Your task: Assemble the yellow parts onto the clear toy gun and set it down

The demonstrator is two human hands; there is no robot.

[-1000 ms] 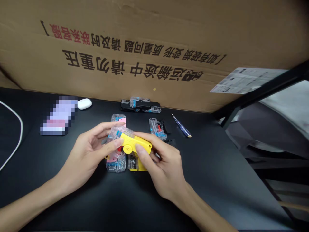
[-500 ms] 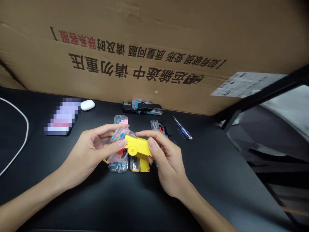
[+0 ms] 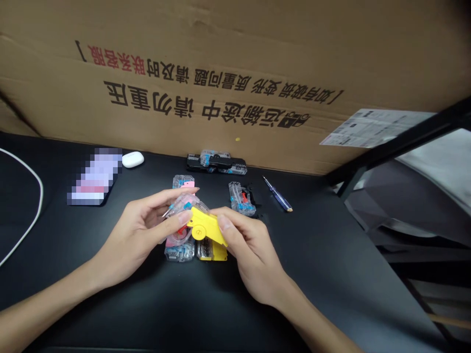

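Note:
Between my two hands is a clear-and-yellow plastic toy (image 3: 208, 225), with a round yellow hub and red and blue parts inside its clear end. My left hand (image 3: 142, 225) grips the clear end, its thumb pressed near the joint. The yellow end is pinched between the thumb and fingers of my right hand (image 3: 250, 245). Under the toy on the desk lie a clear-and-pink toy (image 3: 180, 252), partly covered, and another piece with a clear and a yellow part (image 3: 220, 252). A clear toy with red and blue parts (image 3: 241, 200) lies just beyond my right hand.
Black-and-clear toys (image 3: 217, 162) are stacked against a large cardboard box (image 3: 206, 39) behind the black desk (image 3: 110, 314). A screwdriver (image 3: 277, 194) lies at right. To the left are a phone (image 3: 95, 179), a white earbud case (image 3: 133, 159) and a white cable (image 3: 41, 191).
The yellow end has tilted slightly downward in my hands. My right hand has shifted a little left along it, uncovering more of the clear toy behind.

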